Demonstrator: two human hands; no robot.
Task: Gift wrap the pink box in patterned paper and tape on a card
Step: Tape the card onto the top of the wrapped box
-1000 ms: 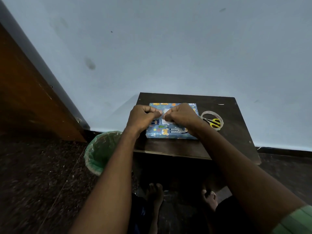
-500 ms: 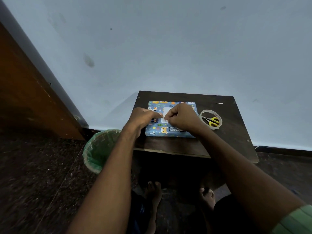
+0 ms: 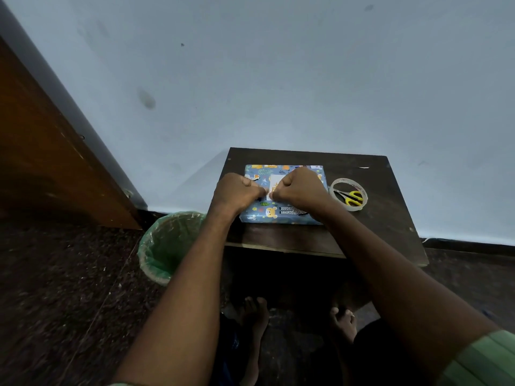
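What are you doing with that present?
A person is fixing a small white card onto a box already wrapped in blue animal paper. The left hand and the right hand, fingers curled, meet at the card's near edge. Scissors lie inside a tape roll nearby.

Tight at the box, open along the table's near and far edges

I see both my hands, left hand [image 3: 237, 192] and right hand [image 3: 299, 188], fisted close together over the wrapped box [image 3: 281, 213], blocking its middle. To the right, the tape roll [image 3: 348, 195] with scissors [image 3: 351, 196] inside it sits just beside the box. Bare table [image 3: 390, 218] lies beyond that and along the front edge. The wall backs the table; a green-lined bin [image 3: 167, 246] stands at its left.
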